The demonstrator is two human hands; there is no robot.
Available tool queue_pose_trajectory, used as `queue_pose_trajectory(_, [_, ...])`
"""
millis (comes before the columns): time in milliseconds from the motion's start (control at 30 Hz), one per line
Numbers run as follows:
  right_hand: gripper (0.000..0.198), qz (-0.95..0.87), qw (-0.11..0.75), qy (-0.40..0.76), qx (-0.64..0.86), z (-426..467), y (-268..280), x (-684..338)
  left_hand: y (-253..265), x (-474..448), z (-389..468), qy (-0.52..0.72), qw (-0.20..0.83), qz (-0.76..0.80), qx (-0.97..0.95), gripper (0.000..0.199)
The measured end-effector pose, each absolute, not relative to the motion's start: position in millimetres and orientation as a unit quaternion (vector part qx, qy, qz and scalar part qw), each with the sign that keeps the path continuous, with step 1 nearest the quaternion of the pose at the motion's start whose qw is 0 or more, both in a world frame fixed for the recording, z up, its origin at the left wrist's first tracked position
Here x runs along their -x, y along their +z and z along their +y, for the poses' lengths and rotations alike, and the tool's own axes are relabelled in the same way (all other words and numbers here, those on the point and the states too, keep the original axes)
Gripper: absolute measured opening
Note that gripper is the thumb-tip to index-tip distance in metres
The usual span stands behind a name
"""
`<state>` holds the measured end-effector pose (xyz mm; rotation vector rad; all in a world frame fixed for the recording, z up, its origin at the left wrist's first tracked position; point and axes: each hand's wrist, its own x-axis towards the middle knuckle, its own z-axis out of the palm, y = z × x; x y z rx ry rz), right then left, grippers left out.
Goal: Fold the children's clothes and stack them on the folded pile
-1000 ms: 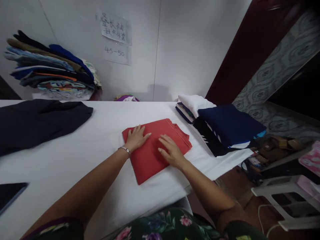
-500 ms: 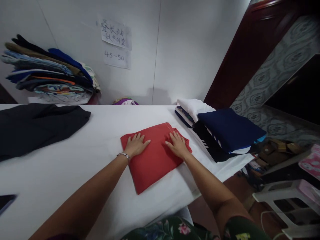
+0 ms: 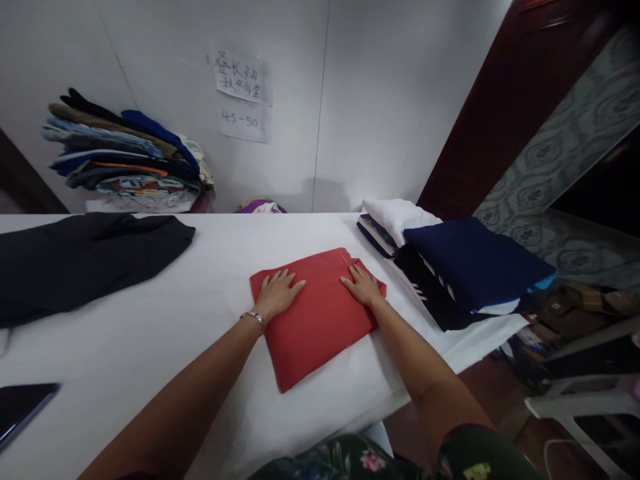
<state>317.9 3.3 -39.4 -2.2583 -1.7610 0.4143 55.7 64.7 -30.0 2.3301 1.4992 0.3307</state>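
Observation:
A red folded garment (image 3: 320, 327) lies flat on the white-covered table (image 3: 210, 287) in front of me. My left hand (image 3: 278, 293) rests on its left part, palm down with the fingers spread, a bracelet at the wrist. On the garment's right part lies my right hand (image 3: 363, 285), also flat with fingers apart. Both hands touch the cloth from above and grip nothing. Some uneven folded layers show at the garment's right edge, past my right fingers.
Folded clothes, a navy one (image 3: 475, 260) on top, are stacked at the table's right. A dark garment (image 3: 90, 260) lies at the left, above a dark flat device (image 3: 25, 407). Behind stands a clothes pile (image 3: 130, 153). Paper signs (image 3: 245, 87) hang on the wall.
The view has turned slightly to the left, so everything appears shifted right. Both hands remain flat on the red garment, in nearly the same spots.

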Motion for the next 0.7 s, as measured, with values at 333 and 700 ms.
queue_pose_trajectory(333, [0.076,-0.602,0.115,0.173,0.771,6.9,-34.3,-320.8,-38.2,-34.9,41.8,0.260,0.141,0.568,-0.768,0.047])
queue_pose_trajectory(700, [0.069,-0.502,0.197,0.184,0.822,-29.8,-31.4,-366.6,-32.4,-6.6,-16.3,0.386,0.418,0.585,-0.578,0.069])
